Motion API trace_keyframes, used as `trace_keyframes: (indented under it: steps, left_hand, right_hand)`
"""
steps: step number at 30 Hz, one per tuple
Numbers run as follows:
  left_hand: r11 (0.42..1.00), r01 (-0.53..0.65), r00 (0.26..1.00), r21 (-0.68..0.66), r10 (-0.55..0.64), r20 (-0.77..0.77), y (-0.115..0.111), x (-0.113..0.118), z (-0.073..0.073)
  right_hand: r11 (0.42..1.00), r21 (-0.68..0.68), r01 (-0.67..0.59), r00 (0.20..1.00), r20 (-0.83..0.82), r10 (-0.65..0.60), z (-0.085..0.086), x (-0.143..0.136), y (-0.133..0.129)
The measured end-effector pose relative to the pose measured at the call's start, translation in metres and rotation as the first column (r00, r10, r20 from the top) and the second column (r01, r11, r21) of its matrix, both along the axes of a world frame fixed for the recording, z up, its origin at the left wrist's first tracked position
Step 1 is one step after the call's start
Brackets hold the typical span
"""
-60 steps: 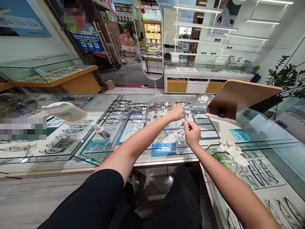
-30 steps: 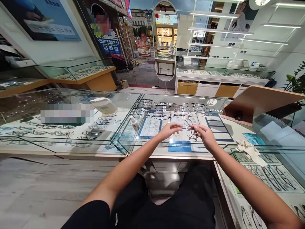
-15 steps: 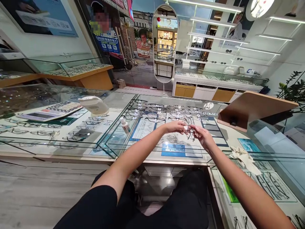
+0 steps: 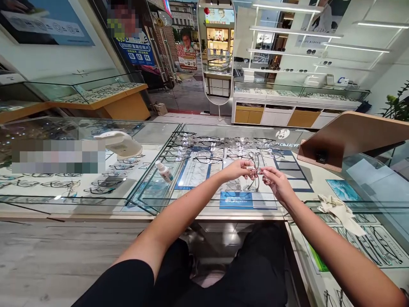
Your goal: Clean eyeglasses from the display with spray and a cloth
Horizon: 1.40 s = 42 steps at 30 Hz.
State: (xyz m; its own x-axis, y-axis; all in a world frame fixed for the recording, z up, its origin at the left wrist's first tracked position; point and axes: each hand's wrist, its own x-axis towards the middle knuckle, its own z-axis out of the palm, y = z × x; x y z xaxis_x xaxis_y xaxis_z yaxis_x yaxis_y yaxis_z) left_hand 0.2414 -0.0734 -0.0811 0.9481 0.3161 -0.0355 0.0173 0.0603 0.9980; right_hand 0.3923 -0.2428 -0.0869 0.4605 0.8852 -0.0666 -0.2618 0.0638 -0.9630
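Holding specs (image 4: 257,174) w/ "OPTICAL" lettering (image 4: 290,146) beyond.

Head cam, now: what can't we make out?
All in the head view:
Grip of the right hand: too small to tell whether it touches the held glasses.
Held glasses: partly hidden by the left hand.
White bottle: label print too small to read.
Left counter: a pixelated patch masks what lies there.
Plant: cut off by the right edge.
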Motion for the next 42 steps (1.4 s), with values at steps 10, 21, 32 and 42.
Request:
trace_keyframes:
  steps: [10,21,32,42]
  left_hand:
    - [0.989,0.002,1.0,0.145,0.001,-0.025,-0.005,-0.005,0.006]
    - [0.995,0.068,0.997,0.067,-0.07,0.033,-0.007,-0.009,0.012]
    - [0.983,-0.149,0.989,0.107,0.149,0.006,0.007,-0.009,0.009]
    - [0.785,-0.62,0.779,0.007,0.614,0.124,0.03,-0.013,0.01]
  right_hand:
    - [0.996,-0.05,-0.067,0.987,0.141,0.074,0.0,-0.007,-0.001]
    - [0.998,-0.045,-0.05,0.998,0.022,0.051,-0.006,0.0,0.001]
    - [0.996,-0.054,-0.076,0.997,0.0,0.076,-0.005,0.003,0.0]
    - [0.978,-0.108,-0.18,0.981,0.05,0.186,-0.004,0.005,-0.001]
